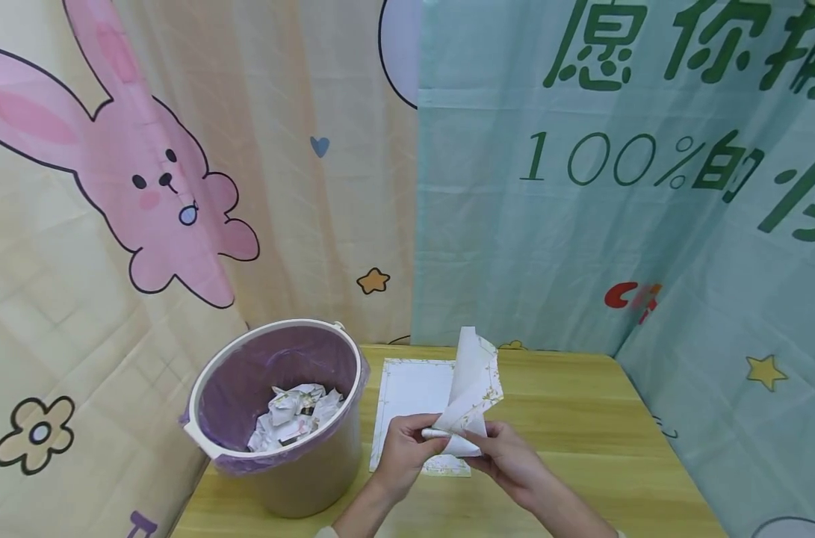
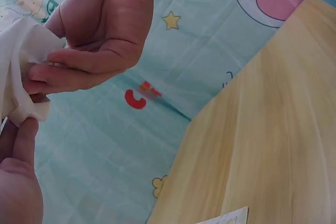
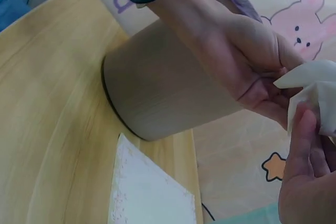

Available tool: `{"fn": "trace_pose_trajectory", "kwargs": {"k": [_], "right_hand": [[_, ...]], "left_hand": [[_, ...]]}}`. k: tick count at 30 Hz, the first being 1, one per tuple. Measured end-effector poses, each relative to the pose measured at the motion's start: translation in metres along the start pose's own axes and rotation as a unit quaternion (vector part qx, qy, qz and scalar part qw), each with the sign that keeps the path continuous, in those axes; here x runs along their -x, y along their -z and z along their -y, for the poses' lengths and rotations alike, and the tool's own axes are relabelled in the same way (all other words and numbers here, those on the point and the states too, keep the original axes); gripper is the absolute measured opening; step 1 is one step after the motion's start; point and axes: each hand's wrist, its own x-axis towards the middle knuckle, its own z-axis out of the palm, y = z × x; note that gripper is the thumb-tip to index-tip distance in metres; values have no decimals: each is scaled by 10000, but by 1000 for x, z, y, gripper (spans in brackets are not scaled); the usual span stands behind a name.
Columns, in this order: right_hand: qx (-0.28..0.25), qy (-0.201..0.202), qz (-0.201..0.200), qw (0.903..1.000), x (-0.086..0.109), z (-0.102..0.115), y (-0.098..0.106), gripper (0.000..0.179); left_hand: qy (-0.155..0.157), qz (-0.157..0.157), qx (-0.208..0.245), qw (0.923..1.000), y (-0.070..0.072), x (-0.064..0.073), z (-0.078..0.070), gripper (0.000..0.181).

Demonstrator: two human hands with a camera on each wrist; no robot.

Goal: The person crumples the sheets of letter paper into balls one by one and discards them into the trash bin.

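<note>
Both hands hold one sheet of patterned paper (image 1: 470,381) above the table, its lower part folded over and creased, its upper part standing up with a floral border. My left hand (image 1: 405,452) pinches the folded left end between thumb and fingers. On the other side, my right hand (image 1: 511,459) grips the lower right part of the sheet. Below them a flat bordered sheet of paper (image 1: 414,392) lies on the table, partly hidden by the hands. In the right wrist view the held paper (image 3: 328,100) shows bent between both hands' fingers.
Left of the hands stands a beige bin (image 1: 313,478) lined with a purple bag (image 1: 235,381), with crumpled paper (image 1: 293,418) inside. The wooden table (image 1: 582,418) ends at printed curtains (image 1: 515,261) behind and to the right.
</note>
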Motion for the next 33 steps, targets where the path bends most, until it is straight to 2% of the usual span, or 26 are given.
{"fn": "trace_pose_trajectory", "kwargs": {"k": [2,5,8,10,12,13,17,21,24,27,31,33], "right_hand": [[656,300,-215,9972,1,2,0,32],[1598,1168,-361,9795,6,5,4,37],[2358,2241,0,9456,11,4,8,54],[2677,2711,416,9236,11,1,10,65],[2660,2899,701,9167,11,-1,10,72],[2556,2894,766,9192,11,-3,10,74],[1429,2643,968,9489,10,-6,13,77],[693,2325,1267,9618,7,-7,18,81],[338,2068,1620,9643,5,-8,22,81],[-22,1930,1921,9622,4,-8,26,71],[-67,1974,1999,9597,5,-5,26,66],[82,2045,2003,9581,5,-3,25,73]], "left_hand": [[22,-144,265,9995,4,1,-2,29],[29,-244,768,9967,9,2,-7,27],[-55,-5,1155,9933,11,2,-12,30],[-107,239,1266,9916,9,2,-14,31],[-103,451,1308,9903,6,2,-14,32],[-98,507,1315,9900,5,2,-14,31],[28,441,1172,9921,4,4,-11,30],[354,385,948,9941,3,5,-9,29],[479,521,832,9940,3,6,-7,26],[281,678,694,9949,2,6,-4,21],[90,457,545,9974,2,6,-3,25],[191,247,489,9983,3,7,-4,32]]}}
